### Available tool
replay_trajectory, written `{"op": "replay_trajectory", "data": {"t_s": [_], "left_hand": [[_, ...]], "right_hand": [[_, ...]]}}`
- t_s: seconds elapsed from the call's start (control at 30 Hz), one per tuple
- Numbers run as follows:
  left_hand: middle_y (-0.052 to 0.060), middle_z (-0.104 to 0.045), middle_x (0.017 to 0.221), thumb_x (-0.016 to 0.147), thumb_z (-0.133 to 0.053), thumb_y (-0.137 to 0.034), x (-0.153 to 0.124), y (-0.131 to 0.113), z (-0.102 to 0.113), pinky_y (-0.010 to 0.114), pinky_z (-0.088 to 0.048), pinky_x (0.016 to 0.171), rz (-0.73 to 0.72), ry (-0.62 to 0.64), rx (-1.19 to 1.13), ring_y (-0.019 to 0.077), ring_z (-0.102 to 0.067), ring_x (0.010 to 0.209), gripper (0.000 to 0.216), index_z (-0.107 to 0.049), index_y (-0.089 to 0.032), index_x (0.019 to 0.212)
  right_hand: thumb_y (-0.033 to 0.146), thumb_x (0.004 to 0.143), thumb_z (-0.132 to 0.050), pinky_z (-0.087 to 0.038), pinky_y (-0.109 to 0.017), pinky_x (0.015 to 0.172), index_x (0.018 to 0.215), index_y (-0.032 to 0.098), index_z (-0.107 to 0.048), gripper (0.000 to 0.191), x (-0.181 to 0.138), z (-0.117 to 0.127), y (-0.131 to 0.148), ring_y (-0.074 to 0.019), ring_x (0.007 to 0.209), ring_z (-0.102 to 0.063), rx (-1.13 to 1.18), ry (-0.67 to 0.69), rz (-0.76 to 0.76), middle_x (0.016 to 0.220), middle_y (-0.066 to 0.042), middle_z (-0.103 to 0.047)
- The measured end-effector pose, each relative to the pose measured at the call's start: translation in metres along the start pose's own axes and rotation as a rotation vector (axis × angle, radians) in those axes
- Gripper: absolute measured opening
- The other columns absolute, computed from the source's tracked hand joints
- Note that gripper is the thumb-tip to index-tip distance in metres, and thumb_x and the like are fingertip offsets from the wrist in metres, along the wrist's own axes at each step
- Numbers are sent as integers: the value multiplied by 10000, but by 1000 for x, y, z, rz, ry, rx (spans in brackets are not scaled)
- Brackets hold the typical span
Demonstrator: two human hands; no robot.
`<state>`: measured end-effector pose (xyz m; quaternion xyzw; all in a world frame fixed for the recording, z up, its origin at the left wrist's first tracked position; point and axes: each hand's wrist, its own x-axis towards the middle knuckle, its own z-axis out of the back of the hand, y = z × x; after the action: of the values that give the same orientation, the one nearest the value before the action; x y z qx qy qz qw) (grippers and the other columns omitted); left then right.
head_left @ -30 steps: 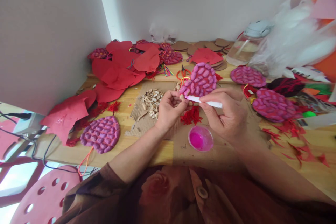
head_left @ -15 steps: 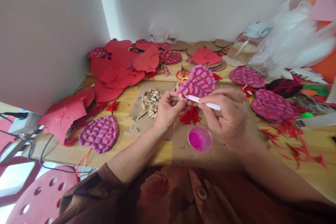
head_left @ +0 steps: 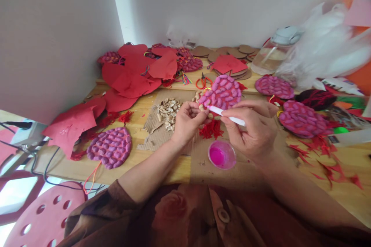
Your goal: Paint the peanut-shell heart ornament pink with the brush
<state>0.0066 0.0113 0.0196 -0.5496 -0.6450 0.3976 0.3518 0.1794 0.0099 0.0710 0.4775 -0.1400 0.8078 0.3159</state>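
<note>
My left hand (head_left: 189,121) is closed on the lower left edge of a red heart-shaped piece covered in peanut shells (head_left: 226,93). Most shells on it are pink; a few along the lower edge are plain tan. In my right hand (head_left: 253,129) is a slim white paintbrush (head_left: 233,118), gripped like a pen. Its pink tip meets the shells close to my left fingertips. A red tassel (head_left: 211,129) hangs below the piece. Just under it, a clear cup of pink paint (head_left: 222,155) stands on cardboard (head_left: 199,173).
Loose peanut shells (head_left: 168,115) lie left of my hands. Pink shell-covered pieces (head_left: 110,147) rest on both sides, with red paper cutouts (head_left: 127,79) at the left. Behind are orange-handled pliers (head_left: 203,82), brown cardboard shapes (head_left: 224,51) and a water jug (head_left: 272,50). Red scraps (head_left: 327,164) lie right.
The view has shifted slightly. Both hands keep their holds, and the brush tip stays at the lower left shells of the piece.
</note>
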Motion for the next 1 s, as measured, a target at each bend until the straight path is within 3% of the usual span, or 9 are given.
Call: {"op": "replay_trajectory", "data": {"t_s": [0.53,1.0], "left_hand": [[-39,-662,727,699,-882,-311,0,2,0,252,-645,619,3,14,-1,117,-703,629,427,-526,-184,896],[-33,-666,726,697,-889,-334,-1,3,0,277,-649,637,-17,6,31,124,-700,630,439,-528,-186,897]], "right_hand": [[210,883,-725,-504,-402,800,962,209,-685,89,1,0,-4,-217,847,-700,134,25,-125,856,-34,-757],[250,907,-706,-504,-398,823,970,234,-694,66,0,0,-3,-218,874,-712,94,18,-180,875,-29,-756]]}}
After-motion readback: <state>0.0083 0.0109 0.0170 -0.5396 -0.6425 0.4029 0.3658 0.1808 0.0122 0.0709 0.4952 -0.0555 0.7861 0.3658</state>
